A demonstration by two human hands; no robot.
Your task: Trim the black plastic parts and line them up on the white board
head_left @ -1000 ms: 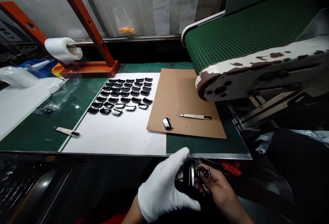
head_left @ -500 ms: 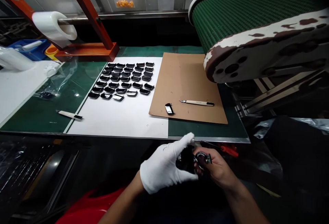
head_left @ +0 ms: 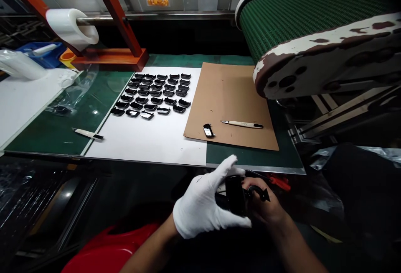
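My left hand (head_left: pixel 205 202), in a white glove, grips a glossy black plastic part (head_left: pixel 235 195) between thumb and fingers, just below the table's front edge. Close beside it on the right is my bare right hand (head_left: pixel 266 206), its fingers closed. A black curved piece (head_left: pixel 258 191) with a pointed end sticks out at that hand; whether it joins the black part I cannot tell. On the brown cardboard (head_left: pixel 238 93) lies a single small glossy black part (head_left: pixel 208 130). A craft knife (head_left: pixel 242 124) with a pale handle rests to its right.
Rows of small black parts (head_left: pixel 156 93) cover the back of a white sheet (head_left: pixel 153 139). Another knife (head_left: pixel 87 133) lies at left. A green conveyor belt (head_left: pixel 300 18) overhangs the right side. A film roll (head_left: pixel 70 28) hangs on an orange stand (head_left: pixel 109 57). A red-handled tool (head_left: pixel 280 182) sits below the edge.
Both hands have shifted slightly right with the black part, which now shows its broad dark face. The curved piece has turned, its pointed end outward. The view has moved a little.
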